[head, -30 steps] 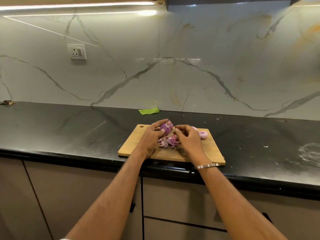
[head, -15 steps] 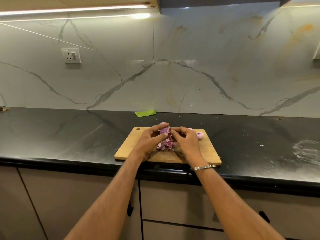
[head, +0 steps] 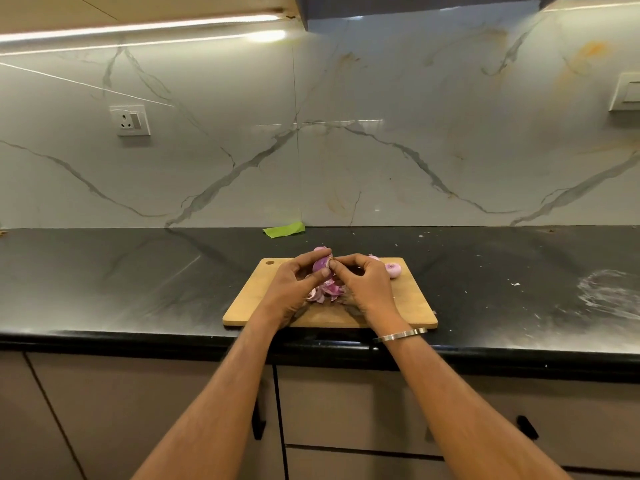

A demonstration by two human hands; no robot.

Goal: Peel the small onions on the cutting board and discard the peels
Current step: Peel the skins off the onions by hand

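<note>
Peeling of a small onion (head: 321, 265) held just above the cutting board (head: 408, 306).

The onion is gripped by the left hand (head: 294, 289), fingers curled round it, and its skin at the top right is pinched by the right hand (head: 363, 282). Its long axis is judged roughly upright, tip toward the wall. Peels (head: 325, 291) are heaped directly beneath; a peeled onion (head: 393, 270) lies right.

A black stone counter (head: 121, 278) runs below a white marble wall (head: 381, 161) with grey veins. A wall socket (head: 130, 120) sits on the left of that wall, a switch plate (head: 626, 92) at its far right edge, and a green scrap (head: 284, 230) lies where counter meets wall. Beige cabinet doors (head: 346, 410) with black handles (head: 258, 424) hang under the counter, and a light strip (head: 145, 29) glows overhead.
</note>
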